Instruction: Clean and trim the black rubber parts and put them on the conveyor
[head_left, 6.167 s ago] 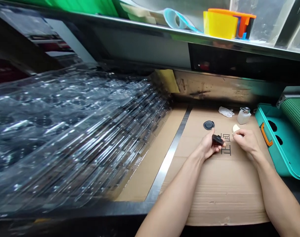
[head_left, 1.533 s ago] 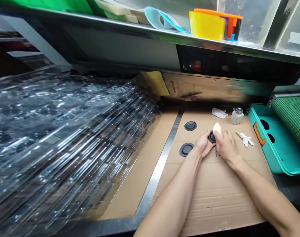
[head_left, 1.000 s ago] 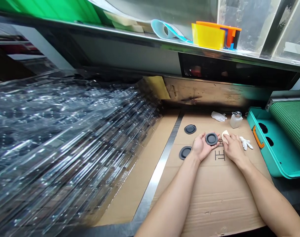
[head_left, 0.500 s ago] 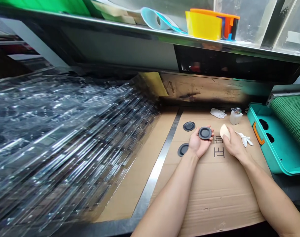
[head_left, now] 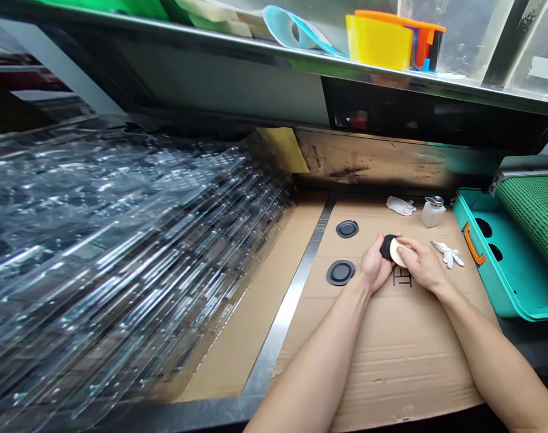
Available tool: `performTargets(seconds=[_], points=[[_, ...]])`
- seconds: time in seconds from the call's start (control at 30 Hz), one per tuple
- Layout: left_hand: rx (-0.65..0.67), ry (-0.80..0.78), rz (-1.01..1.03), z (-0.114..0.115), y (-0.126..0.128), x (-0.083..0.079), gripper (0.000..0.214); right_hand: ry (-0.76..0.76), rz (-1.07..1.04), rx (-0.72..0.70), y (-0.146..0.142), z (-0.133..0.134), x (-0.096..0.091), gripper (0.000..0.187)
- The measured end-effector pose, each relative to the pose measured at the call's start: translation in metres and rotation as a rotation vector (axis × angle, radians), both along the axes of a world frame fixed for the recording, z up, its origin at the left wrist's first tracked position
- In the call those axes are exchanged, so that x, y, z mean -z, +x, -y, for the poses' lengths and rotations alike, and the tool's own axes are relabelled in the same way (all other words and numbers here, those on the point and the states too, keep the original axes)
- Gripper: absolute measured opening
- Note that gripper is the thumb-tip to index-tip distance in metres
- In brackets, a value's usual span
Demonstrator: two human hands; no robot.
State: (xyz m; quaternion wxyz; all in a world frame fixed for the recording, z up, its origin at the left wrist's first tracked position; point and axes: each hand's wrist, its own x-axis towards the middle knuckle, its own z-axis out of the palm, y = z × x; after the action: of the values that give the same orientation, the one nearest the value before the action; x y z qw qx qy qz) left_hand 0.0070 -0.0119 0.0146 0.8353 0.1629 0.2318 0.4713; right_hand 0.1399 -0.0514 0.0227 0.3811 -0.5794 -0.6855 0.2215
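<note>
Grip of the left hand (head_left: 373,264) is closed softly around a round black disc (head_left: 388,246), which lies on the palm side with its edge against the fingers. Grip of the right hand (head_left: 422,264) is also closed: it pinches a cream-coloured soft sponge (head_left: 399,252) and presses this sponge on the disc, so the two hands are almost touching above the brown corrugated cardboard sheet (head_left: 391,367). Black printed characters (head_left: 402,278) are on the cardboard just under the hands.

Two flat dark grey round discs (head_left: 340,272) (head_left: 347,228) lie on the cardboard, just left of the left hand. Near the right hand lies a small white crumpled cloth (head_left: 447,254), and farther back a second white cloth (head_left: 400,205) lies beside a translucent plastic bottle (head_left: 433,213) with a metal top; its content I cannot tell. To the right is a teal plastic tray (head_left: 476,282) with an orange handle (head_left: 468,243) and dark round holes (head_left: 483,227), and a green mesh mat (head_left: 533,222) covers part of it.

On the left of the desk is a large stack of clear plastic trays (head_left: 120,258), with many moulded hollows that look empty. Farther, on a steel shelf (head_left: 274,51), stand a yellow plastic cup (head_left: 379,48) and an orange container (head_left: 429,36), with a rolled pale blue sheet (head_left: 296,33) beside them; inside them I cannot see.
</note>
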Motion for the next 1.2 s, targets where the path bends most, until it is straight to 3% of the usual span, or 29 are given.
performTargets(seconds=[0.1,0.27,0.43,0.53,0.67,0.8,0.93,1.07,1.2], points=[[0.025,-0.052,-0.043,0.001,-0.001,-0.002,0.048,0.003,-0.062,-0.012,-0.007,-0.003,0.002,0.036],[0.029,-0.093,-0.048,0.001,-0.006,-0.001,0.054,-0.171,0.067,-0.17,0.007,-0.005,-0.008,0.033],[0.004,-0.079,-0.043,-0.001,0.0,0.003,0.047,-0.009,0.247,0.138,0.004,-0.003,-0.008,0.036],[0.024,-0.106,-0.016,-0.002,0.001,0.004,0.047,-0.008,0.444,0.143,-0.012,-0.003,-0.005,0.038],[0.0,-0.099,-0.038,-0.001,0.0,0.007,0.047,-0.03,0.621,0.316,-0.023,-0.006,-0.006,0.043],[-0.006,-0.121,-0.017,-0.002,0.002,0.009,0.046,-0.042,0.695,0.292,-0.03,-0.006,-0.005,0.046],[-0.011,-0.108,-0.037,-0.001,0.001,0.007,0.049,-0.066,0.701,0.376,-0.035,-0.007,-0.003,0.047],[0.014,-0.093,-0.063,0.002,0.002,0.004,0.052,-0.048,0.7,0.285,-0.032,-0.005,-0.003,0.045],[0.003,-0.052,-0.099,0.003,0.005,0.006,0.048,-0.102,0.689,0.392,-0.028,-0.004,-0.007,0.044]])
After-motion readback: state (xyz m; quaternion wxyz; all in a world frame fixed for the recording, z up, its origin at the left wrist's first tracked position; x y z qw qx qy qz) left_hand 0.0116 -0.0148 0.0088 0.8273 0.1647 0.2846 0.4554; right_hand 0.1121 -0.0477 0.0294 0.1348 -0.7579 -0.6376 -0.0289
